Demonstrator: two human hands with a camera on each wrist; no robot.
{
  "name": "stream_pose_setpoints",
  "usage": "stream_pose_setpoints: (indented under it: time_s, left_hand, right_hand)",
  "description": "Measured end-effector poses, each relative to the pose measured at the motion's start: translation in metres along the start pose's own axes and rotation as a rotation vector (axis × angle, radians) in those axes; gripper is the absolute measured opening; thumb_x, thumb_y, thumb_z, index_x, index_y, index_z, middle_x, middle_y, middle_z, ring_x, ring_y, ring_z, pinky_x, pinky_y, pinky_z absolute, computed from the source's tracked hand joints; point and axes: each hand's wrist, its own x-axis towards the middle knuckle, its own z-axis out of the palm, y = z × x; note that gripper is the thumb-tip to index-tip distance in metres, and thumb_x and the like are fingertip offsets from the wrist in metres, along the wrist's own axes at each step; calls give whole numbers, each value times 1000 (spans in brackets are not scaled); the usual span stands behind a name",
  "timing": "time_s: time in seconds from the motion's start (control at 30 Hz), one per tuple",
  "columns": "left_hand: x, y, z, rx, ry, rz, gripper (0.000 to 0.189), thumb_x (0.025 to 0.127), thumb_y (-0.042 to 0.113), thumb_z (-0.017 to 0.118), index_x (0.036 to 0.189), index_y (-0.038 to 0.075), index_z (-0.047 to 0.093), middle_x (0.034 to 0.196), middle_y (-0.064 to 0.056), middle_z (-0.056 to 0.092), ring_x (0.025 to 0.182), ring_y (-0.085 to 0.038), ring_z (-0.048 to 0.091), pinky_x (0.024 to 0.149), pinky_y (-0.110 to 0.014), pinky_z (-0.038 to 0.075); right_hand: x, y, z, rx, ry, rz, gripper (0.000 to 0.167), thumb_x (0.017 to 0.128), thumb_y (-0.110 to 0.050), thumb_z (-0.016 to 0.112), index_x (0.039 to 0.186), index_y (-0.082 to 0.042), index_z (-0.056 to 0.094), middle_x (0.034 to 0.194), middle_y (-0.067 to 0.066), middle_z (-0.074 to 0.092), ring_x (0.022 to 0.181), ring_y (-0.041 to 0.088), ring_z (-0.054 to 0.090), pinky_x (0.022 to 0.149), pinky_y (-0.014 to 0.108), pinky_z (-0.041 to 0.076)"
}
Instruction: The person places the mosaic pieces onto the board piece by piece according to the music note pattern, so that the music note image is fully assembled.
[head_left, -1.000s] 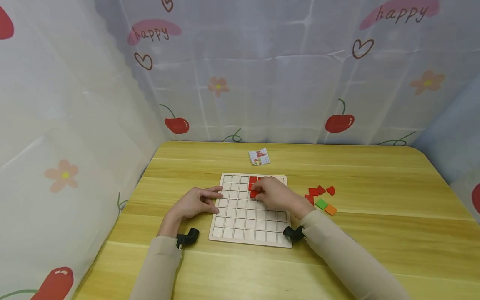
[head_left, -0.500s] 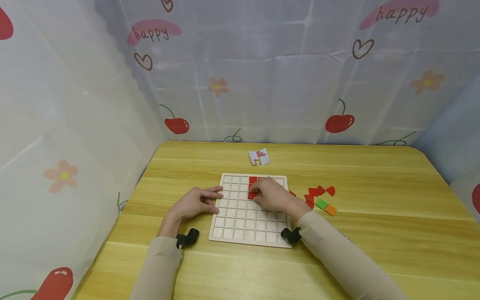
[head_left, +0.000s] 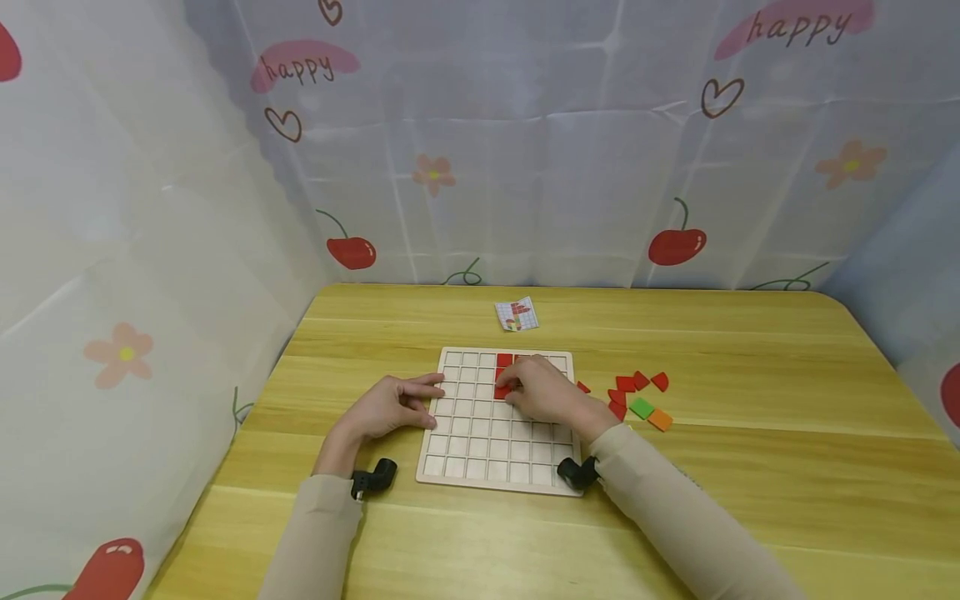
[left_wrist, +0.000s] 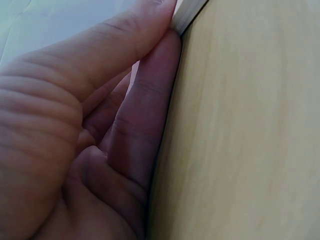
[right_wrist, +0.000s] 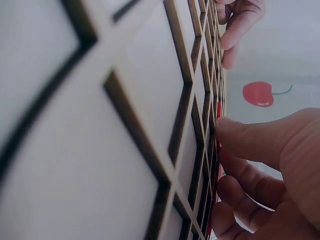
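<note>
A pale wooden grid board (head_left: 480, 447) lies flat on the table. My left hand (head_left: 386, 406) rests at its left edge, fingers extended onto the rim and thumb against the side; in the left wrist view the thumb (left_wrist: 115, 47) touches the board's edge. Over the upper part of the grid, my right hand (head_left: 551, 390) has thumb and fingertips on a red square tile (head_left: 501, 392). Another red tile (head_left: 504, 360) sits in the top row of the same column, with red between them. In the right wrist view the thumb (right_wrist: 255, 140) meets a thin red edge at the grid. My right hand covers cells to the right.
Right of the board lie several loose red pieces, including a quarter-round one (head_left: 659, 382), plus a green square (head_left: 642, 408) and an orange square (head_left: 660, 419). A small printed pattern card (head_left: 517, 314) lies behind the board. A printed curtain (head_left: 495, 167) hangs along the table's back edge.
The red tile under my right fingertips has shifted slightly left and now lines up in the column. My right hand has moved slightly with it; the left hand stays put.
</note>
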Motion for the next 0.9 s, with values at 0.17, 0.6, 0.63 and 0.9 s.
stream_pose_setpoints:
  time_s: [0.17,0.6,0.63,0.9]
  left_hand:
    - [-1,0,0,-5,-1,0,43,82,13,87,124,15,77,156,5,53,156,-20,32,94,-16,46]
    - [-3,4,0,3,-2,20,42,83,12,87,123,14,77,156,3,53,156,-20,33,94,-15,47]
    - [-2,3,0,1,-3,21,42,83,12,87,123,14,77,156,3,53,156,-20,33,94,-15,47]
    - [-1,0,0,-3,0,32,41,82,12,87,122,14,78,155,2,54,155,-20,33,94,-15,47]
  right_hand:
    - [-1,-1,-2,8,-9,7,21,94,-6,72,112,-13,80,110,0,75,102,19,61,96,41,50]
    - [-18,7,-19,46,-4,-3,25,99,-10,66,122,-14,77,124,3,73,119,23,63,105,47,49]
    - [-20,7,-21,55,-6,9,26,99,-10,66,123,-14,77,126,3,72,121,24,63,105,48,49]
    - [-30,17,-34,68,-7,29,27,100,-10,66,125,-11,75,125,6,72,114,27,63,98,47,52]
